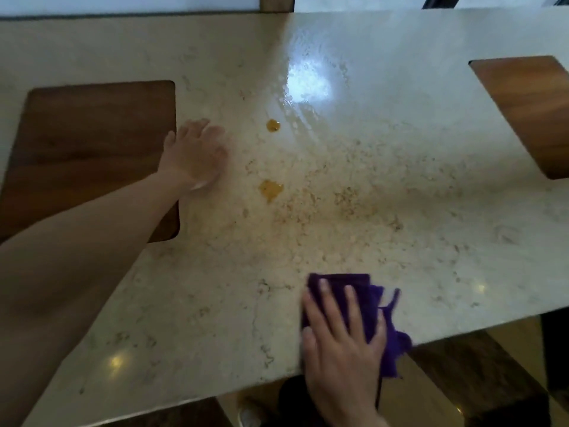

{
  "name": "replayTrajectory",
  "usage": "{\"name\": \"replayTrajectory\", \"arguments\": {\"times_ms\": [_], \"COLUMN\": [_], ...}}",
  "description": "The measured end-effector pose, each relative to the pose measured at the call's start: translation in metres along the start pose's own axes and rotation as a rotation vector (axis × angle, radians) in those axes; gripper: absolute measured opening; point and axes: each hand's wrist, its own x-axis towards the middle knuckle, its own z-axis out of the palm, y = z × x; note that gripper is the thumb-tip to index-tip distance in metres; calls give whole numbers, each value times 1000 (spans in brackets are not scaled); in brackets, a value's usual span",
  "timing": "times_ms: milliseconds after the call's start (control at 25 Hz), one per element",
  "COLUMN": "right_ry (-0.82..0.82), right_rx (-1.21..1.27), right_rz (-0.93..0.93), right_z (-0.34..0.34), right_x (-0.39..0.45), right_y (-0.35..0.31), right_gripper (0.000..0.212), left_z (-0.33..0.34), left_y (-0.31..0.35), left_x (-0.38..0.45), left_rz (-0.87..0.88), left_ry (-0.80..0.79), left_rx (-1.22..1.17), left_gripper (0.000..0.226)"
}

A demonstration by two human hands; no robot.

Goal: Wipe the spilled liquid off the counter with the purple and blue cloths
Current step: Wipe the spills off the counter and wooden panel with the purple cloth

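Two amber puddles lie on the pale stone counter (354, 217): a small round spill (273, 125) farther back and a larger spill (271, 189) nearer me. My right hand (341, 343) presses flat on the folded purple cloth (369, 300) at the counter's near edge; part of the cloth hangs over that edge. My left hand (195, 155) rests flat on the counter with fingers spread, left of both puddles, holding nothing. No blue cloth is in view.
A dark wooden inset panel (92, 155) lies in the counter under my left forearm, and a second wooden inset (529, 112) sits at the right. A bright glare (308, 81) shines behind the spills. Floor shows below the near edge.
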Motion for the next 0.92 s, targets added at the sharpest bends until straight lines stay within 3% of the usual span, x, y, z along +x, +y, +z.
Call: {"name": "replayTrajectory", "arguments": {"times_ms": [120,320,600,760,920], "right_ry": [-24,-50,-39,-85,-86], "right_rx": [11,-1,111,100,57], "right_rz": [-83,-71,110,41,-99], "right_z": [12,12,4,-6,-1], "right_x": [57,201,476,616,685], "right_y": [-36,-52,-58,-78,-123], "right_gripper": [53,52,54,53,53], "left_z": [-9,-6,9,13,15], "left_y": [-24,-65,-77,-78,-80], "left_x": [10,18,18,18,21], "left_rz": [-101,-112,-80,-38,-32], "left_ry": [79,8,50,87,115], "left_rx": [-60,18,31,39,21], "left_gripper": [49,55,63,64,64]}}
